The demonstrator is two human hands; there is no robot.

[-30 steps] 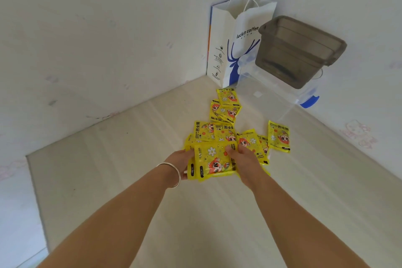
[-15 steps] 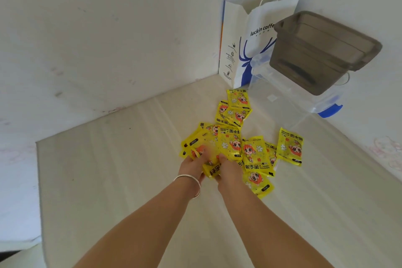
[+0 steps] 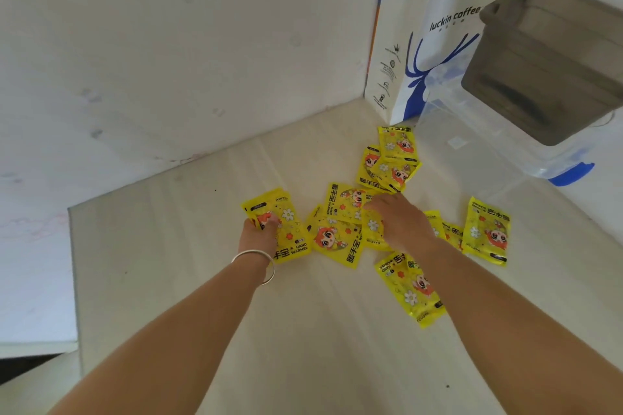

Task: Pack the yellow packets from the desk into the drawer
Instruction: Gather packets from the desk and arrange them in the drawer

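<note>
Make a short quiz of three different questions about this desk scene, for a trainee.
1. True or false: the left hand grips a yellow plastic hand-warmer packet.
2. Which stands in the far corner, behind the packets?
A. a red metal toolbox
B. a white paper bag with a blue deer print
C. a green glass bottle
3. Fill in: the right hand rests palm down on the pile of yellow ____.

Key: 1 true; 2 B; 3 packets.
</note>
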